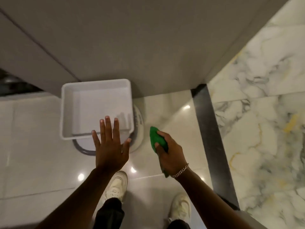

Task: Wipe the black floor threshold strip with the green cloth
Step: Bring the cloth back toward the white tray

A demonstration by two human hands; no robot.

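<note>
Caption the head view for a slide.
Right hand grips green cloth short of black threshold strip; left hand open.

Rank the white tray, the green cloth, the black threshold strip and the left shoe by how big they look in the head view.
1. White tray
2. Black threshold strip, long but narrow
3. Left shoe, partly hidden by the arm
4. Green cloth, bunched in the right hand, so partly covered

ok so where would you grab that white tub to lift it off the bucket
Grip the white tub by its raised rim on two opposite sides, left and right, coming down from above with both hands. It sits open side up on a round bucket, so the rim is exposed all round. The left hand hovers open at the near edge; the right hand would first need to drop the green cloth.
</note>
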